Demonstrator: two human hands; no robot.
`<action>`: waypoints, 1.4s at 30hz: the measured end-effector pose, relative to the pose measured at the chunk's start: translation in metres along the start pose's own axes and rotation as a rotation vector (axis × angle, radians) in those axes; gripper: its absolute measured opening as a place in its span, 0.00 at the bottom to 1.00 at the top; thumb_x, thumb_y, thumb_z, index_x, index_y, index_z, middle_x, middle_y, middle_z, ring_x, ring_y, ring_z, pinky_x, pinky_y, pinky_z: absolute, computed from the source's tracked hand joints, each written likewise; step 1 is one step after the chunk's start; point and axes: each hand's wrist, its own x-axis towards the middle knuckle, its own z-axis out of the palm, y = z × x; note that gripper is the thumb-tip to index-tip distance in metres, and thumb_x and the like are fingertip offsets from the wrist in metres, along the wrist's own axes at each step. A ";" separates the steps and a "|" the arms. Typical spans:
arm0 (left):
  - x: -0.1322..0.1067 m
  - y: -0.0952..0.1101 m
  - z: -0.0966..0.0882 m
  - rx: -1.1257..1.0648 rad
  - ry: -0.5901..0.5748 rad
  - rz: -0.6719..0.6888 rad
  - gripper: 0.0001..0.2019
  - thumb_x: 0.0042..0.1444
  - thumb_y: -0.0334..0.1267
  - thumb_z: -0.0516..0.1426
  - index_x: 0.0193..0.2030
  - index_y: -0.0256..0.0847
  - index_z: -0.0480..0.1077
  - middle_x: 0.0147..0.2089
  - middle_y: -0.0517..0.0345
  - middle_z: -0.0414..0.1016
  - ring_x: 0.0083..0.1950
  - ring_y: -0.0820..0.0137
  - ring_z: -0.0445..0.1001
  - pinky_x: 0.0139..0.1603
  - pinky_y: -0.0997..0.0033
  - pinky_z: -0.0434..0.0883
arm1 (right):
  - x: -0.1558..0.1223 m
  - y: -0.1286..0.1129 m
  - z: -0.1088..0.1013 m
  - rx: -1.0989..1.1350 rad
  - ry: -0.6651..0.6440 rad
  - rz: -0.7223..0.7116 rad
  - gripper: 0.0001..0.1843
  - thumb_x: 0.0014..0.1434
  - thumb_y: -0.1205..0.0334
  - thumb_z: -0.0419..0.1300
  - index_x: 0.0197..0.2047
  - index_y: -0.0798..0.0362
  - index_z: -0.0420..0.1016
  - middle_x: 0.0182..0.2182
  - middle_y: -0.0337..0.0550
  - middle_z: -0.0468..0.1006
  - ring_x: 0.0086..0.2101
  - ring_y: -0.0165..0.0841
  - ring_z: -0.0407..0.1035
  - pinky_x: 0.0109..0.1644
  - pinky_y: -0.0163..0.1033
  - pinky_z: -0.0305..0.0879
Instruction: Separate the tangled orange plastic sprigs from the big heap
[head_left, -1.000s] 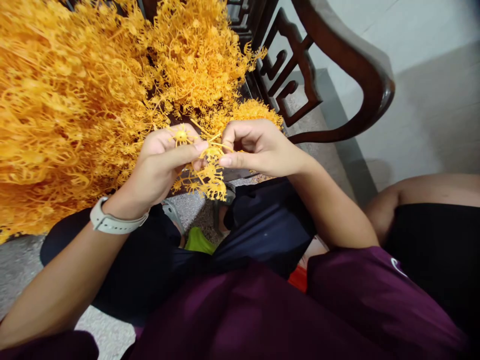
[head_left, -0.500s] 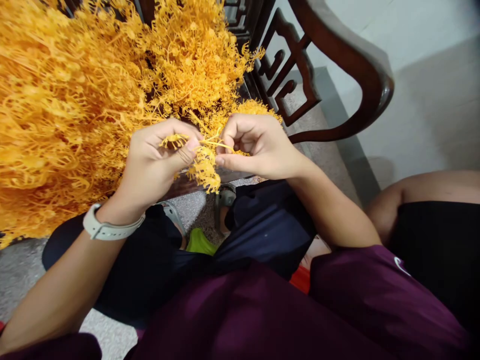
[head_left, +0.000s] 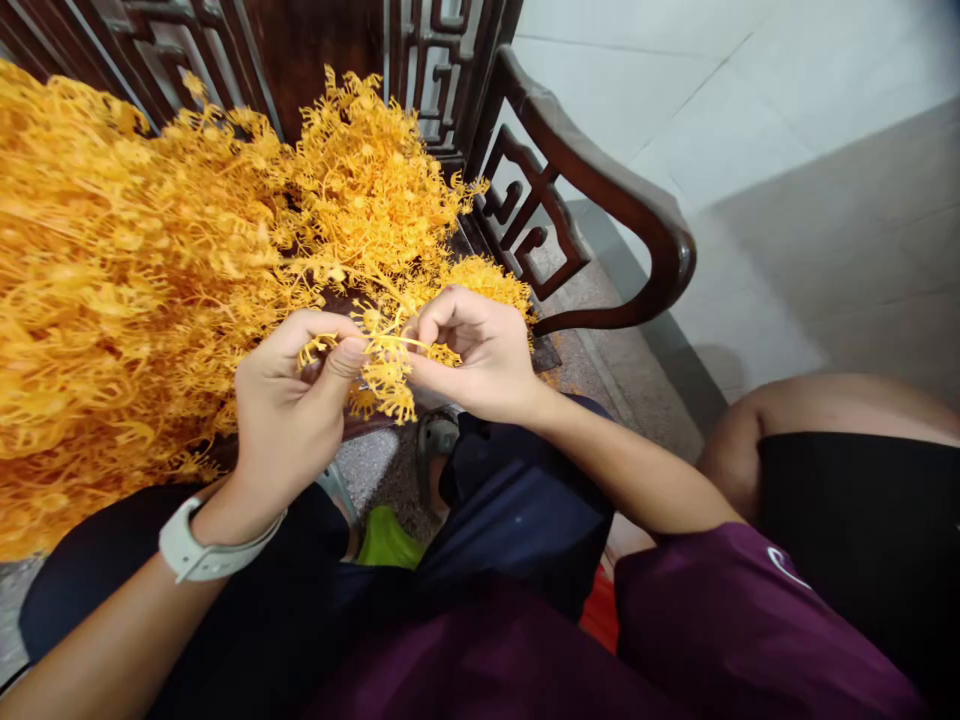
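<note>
A small yellow-orange plastic flower sprig with curly tips is stretched between my hands. My left hand, with a pale watch strap at the wrist, pinches it between thumb and forefinger, and a few tips poke out over the fingers. My right hand has thumb and forefinger closed on the thin stem at the other side; the exact contact is partly hidden by the fingers. Just behind both hands, a large heap of similar yellow sprigs spreads over the dark wooden bench.
The bench's carved armrest curves out at the right, beside a pale tiled wall. Another person's bent knee is close on my right. Below my hands are my dark-trousered legs and a bright green thing on the floor.
The view has tilted up and shifted, showing more of the bench back and wall. Both hands keep their pinch on the sprig, and the right fingers have moved slightly along the stem.
</note>
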 end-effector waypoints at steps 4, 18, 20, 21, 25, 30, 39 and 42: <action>0.000 -0.005 -0.002 -0.162 -0.104 -0.124 0.12 0.70 0.54 0.67 0.45 0.49 0.80 0.34 0.61 0.80 0.33 0.67 0.75 0.31 0.65 0.70 | -0.001 -0.004 0.003 -0.057 0.060 -0.024 0.20 0.60 0.54 0.80 0.35 0.50 0.73 0.35 0.39 0.81 0.34 0.31 0.75 0.40 0.39 0.72; -0.016 -0.001 0.014 0.343 -0.029 0.361 0.12 0.68 0.37 0.69 0.56 0.51 0.78 0.55 0.51 0.84 0.59 0.52 0.80 0.64 0.45 0.71 | 0.008 0.000 0.004 0.110 0.167 0.219 0.35 0.52 0.39 0.82 0.36 0.47 0.62 0.32 0.34 0.75 0.34 0.30 0.74 0.39 0.37 0.73; -0.017 -0.003 0.013 0.395 -0.042 0.403 0.15 0.68 0.37 0.69 0.58 0.53 0.78 0.57 0.51 0.84 0.61 0.50 0.81 0.65 0.42 0.71 | 0.006 -0.001 0.002 0.080 0.181 0.220 0.36 0.51 0.40 0.82 0.36 0.47 0.60 0.32 0.33 0.74 0.34 0.30 0.72 0.38 0.37 0.73; -0.017 -0.004 0.012 0.422 -0.054 0.409 0.14 0.68 0.37 0.69 0.58 0.55 0.78 0.60 0.50 0.84 0.62 0.49 0.81 0.65 0.40 0.72 | 0.005 -0.001 0.002 0.059 0.186 0.215 0.35 0.51 0.40 0.82 0.36 0.46 0.59 0.31 0.33 0.73 0.33 0.29 0.71 0.38 0.37 0.73; -0.021 -0.004 0.007 0.548 -0.049 0.436 0.13 0.66 0.38 0.70 0.54 0.59 0.82 0.73 0.50 0.74 0.72 0.43 0.72 0.68 0.32 0.70 | 0.003 -0.004 0.003 0.011 0.167 0.175 0.32 0.60 0.41 0.77 0.37 0.46 0.58 0.32 0.34 0.71 0.34 0.30 0.72 0.37 0.37 0.73; -0.027 -0.007 0.007 0.552 -0.049 0.506 0.14 0.65 0.32 0.69 0.52 0.59 0.83 0.74 0.51 0.70 0.72 0.42 0.68 0.69 0.33 0.68 | 0.005 -0.008 0.003 0.010 0.253 0.143 0.32 0.62 0.40 0.77 0.35 0.47 0.59 0.36 0.38 0.76 0.35 0.30 0.73 0.38 0.38 0.74; -0.035 -0.007 0.014 0.440 -0.173 0.585 0.18 0.63 0.28 0.68 0.54 0.54 0.79 0.62 0.51 0.85 0.63 0.47 0.76 0.63 0.41 0.68 | 0.011 0.001 -0.021 -0.044 0.257 0.047 0.29 0.62 0.46 0.79 0.34 0.47 0.62 0.35 0.39 0.72 0.39 0.35 0.70 0.42 0.42 0.72; -0.033 0.001 0.014 0.323 -0.295 0.497 0.13 0.64 0.30 0.67 0.52 0.49 0.77 0.52 0.51 0.87 0.58 0.50 0.80 0.61 0.43 0.69 | 0.011 0.007 -0.024 -0.157 0.268 -0.008 0.27 0.64 0.46 0.77 0.33 0.47 0.64 0.33 0.38 0.71 0.36 0.34 0.67 0.41 0.41 0.70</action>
